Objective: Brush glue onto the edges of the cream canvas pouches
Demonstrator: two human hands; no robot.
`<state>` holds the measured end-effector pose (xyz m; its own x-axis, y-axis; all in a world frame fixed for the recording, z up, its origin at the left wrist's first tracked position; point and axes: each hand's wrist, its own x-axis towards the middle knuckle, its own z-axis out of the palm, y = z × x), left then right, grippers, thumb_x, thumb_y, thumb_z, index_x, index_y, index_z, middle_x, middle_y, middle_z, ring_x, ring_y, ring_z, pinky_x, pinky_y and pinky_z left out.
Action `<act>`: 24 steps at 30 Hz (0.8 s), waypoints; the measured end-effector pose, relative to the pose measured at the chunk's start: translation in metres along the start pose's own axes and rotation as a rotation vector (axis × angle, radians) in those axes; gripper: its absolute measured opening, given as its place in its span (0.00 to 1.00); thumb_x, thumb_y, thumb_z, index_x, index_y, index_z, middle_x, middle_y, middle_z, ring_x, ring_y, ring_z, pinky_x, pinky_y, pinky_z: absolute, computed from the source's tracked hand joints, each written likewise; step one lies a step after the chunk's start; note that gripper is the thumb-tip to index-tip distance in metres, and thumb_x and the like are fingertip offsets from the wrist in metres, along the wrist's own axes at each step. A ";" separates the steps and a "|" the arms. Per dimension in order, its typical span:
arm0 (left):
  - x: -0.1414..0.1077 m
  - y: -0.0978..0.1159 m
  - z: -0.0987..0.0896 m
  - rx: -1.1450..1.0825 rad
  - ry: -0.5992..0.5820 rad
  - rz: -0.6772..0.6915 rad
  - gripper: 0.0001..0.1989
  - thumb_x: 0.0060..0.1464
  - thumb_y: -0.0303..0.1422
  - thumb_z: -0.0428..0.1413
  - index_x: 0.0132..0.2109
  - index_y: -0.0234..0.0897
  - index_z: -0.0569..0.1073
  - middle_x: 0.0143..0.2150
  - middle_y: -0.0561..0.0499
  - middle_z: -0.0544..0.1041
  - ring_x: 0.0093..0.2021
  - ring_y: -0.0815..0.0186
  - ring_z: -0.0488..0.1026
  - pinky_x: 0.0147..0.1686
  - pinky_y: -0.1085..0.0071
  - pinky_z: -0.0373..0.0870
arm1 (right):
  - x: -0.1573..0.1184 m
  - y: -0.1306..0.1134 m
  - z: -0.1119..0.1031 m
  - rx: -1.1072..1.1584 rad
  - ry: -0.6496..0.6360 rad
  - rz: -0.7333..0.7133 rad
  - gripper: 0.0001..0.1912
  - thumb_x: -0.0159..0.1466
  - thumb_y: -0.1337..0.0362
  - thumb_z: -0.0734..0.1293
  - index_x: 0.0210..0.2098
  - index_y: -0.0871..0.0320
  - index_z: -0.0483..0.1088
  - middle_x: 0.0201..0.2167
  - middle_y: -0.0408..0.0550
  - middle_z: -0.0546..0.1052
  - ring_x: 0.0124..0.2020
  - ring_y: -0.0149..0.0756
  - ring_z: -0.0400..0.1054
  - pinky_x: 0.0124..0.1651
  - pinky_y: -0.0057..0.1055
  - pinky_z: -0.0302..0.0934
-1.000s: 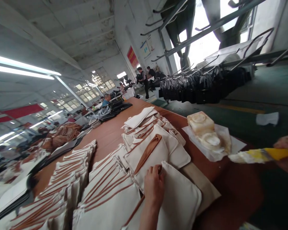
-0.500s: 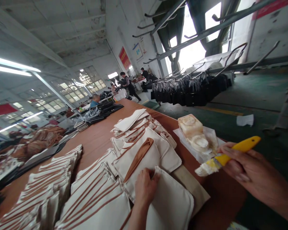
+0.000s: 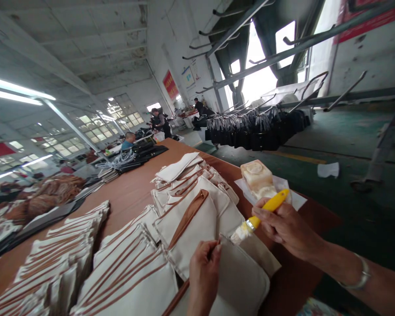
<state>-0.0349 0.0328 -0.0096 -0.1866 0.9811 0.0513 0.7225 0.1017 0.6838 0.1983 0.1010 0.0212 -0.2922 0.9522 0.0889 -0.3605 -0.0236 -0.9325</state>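
Observation:
My right hand (image 3: 285, 226) grips a paintbrush (image 3: 273, 202) by its yellow handle. White paste coats the bristles, which are at the upper edge of a cream bag panel (image 3: 238, 272). With thumb and fingers pinched, my left hand (image 3: 204, 272) holds that panel's top corner. Beside it lies a cream piece with a brown strap (image 3: 191, 213), on a heap of similar panels (image 3: 181, 166). Behind my right hand, a paste-smeared container (image 3: 256, 173) rests on a white sheet (image 3: 298, 199).
Rows of cream panels with brown edging (image 3: 66, 250) cover the left of the brown table (image 3: 134, 180). Black pieces (image 3: 148, 151) lie at its far end. A metal rack with black bags (image 3: 260, 129) stands beyond the right edge. Several people work in the background.
My right hand has brought the brush leftward from beside the paste container to the panel's edge. My left hand has lifted the panel's corner slightly and now pinches it.

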 end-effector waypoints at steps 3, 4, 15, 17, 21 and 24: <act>-0.013 0.007 0.002 -0.107 0.032 0.043 0.16 0.60 0.44 0.51 0.39 0.38 0.78 0.34 0.49 0.76 0.34 0.63 0.73 0.36 0.72 0.67 | 0.002 -0.001 0.008 -0.142 -0.031 -0.036 0.21 0.64 0.47 0.68 0.31 0.59 0.64 0.12 0.34 0.57 0.14 0.23 0.47 0.17 0.22 0.38; -0.016 0.007 0.003 -0.121 0.037 0.052 0.16 0.60 0.44 0.51 0.39 0.38 0.78 0.34 0.50 0.76 0.34 0.64 0.73 0.35 0.72 0.67 | 0.002 -0.002 0.010 -0.174 -0.047 -0.042 0.21 0.64 0.47 0.67 0.30 0.59 0.64 0.13 0.34 0.57 0.14 0.24 0.47 0.17 0.23 0.39; -0.034 0.011 0.016 -0.212 0.101 0.174 0.16 0.60 0.46 0.52 0.36 0.40 0.77 0.33 0.51 0.74 0.34 0.64 0.72 0.37 0.71 0.68 | 0.011 0.005 0.012 -0.384 -0.043 -0.227 0.15 0.65 0.55 0.67 0.29 0.59 0.66 0.17 0.37 0.61 0.19 0.28 0.54 0.22 0.26 0.49; -0.035 0.012 0.016 -0.208 0.106 0.169 0.17 0.60 0.46 0.52 0.35 0.40 0.77 0.32 0.51 0.73 0.33 0.64 0.72 0.37 0.71 0.68 | 0.010 0.000 0.009 -0.384 -0.012 -0.237 0.15 0.66 0.54 0.66 0.30 0.59 0.66 0.18 0.37 0.61 0.19 0.29 0.54 0.23 0.26 0.50; -0.033 0.015 0.017 -0.172 0.096 0.171 0.19 0.60 0.48 0.51 0.34 0.40 0.76 0.31 0.51 0.74 0.32 0.64 0.72 0.35 0.71 0.69 | 0.003 -0.006 0.008 -0.414 -0.080 -0.224 0.15 0.67 0.55 0.65 0.30 0.59 0.67 0.19 0.39 0.63 0.21 0.29 0.56 0.24 0.27 0.52; -0.033 0.014 0.022 -0.163 0.077 0.190 0.21 0.60 0.50 0.50 0.34 0.40 0.76 0.31 0.50 0.74 0.32 0.64 0.72 0.34 0.72 0.68 | 0.002 -0.003 0.010 -0.453 -0.089 -0.264 0.15 0.66 0.55 0.66 0.29 0.59 0.67 0.21 0.41 0.66 0.24 0.31 0.60 0.29 0.28 0.55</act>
<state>-0.0042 0.0055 -0.0180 -0.1124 0.9640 0.2408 0.6334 -0.1172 0.7649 0.1893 0.1002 0.0274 -0.3245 0.8779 0.3521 -0.0187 0.3662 -0.9303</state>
